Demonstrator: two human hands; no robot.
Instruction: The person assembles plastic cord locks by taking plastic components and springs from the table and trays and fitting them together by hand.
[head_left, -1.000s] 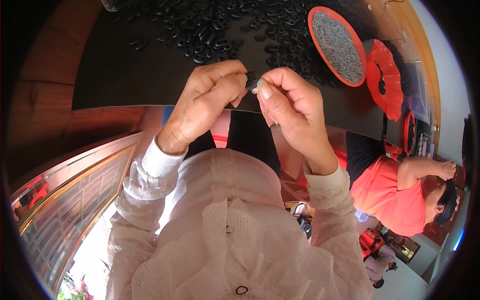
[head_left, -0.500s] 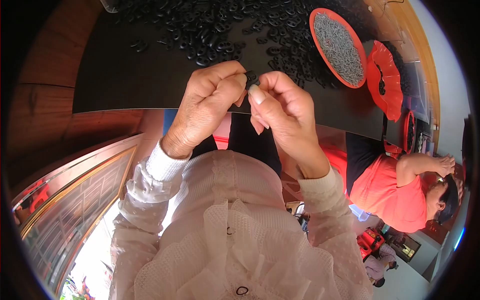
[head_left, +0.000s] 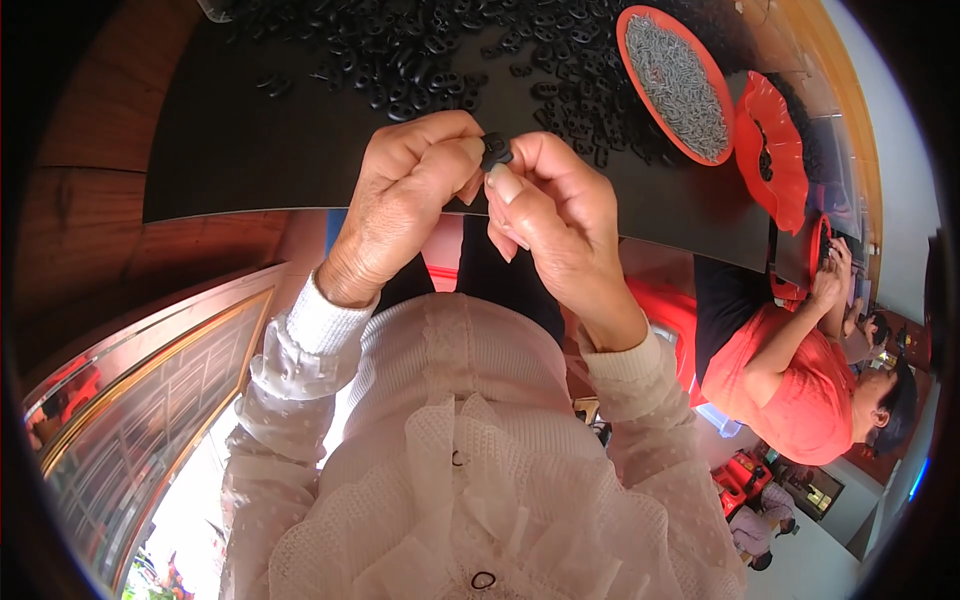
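Note:
In front of me, just above the near edge of the black table point(head_left: 250, 160), my two hands meet at one small black plastic cord lock point(head_left: 496, 149). My left hand point(head_left: 413, 190) pinches it from the left between thumb and curled forefinger. From the right, the thumb and forefinger of my right hand point(head_left: 565, 220) grip the same piece, the other fingers bent beneath. Fingertips cover much of it. Beyond my hands lie many loose black pieces point(head_left: 400, 65), several showing two holes. Small metal springs point(head_left: 675, 90) fill a red oval bowl point(head_left: 728, 120) at the far right.
A red wavy-edged dish point(head_left: 783, 160) stands right of the springs, with dark pieces showing inside. At the right, a person in a red shirt point(head_left: 790, 385) works with both hands near another red container point(head_left: 819, 245). A glazed, wood-framed panel point(head_left: 170, 420) stands at lower left.
My hands, still on the cord lock, have shifted slightly up and left in view. The person at the right has lowered their hands from near the head to the red container.

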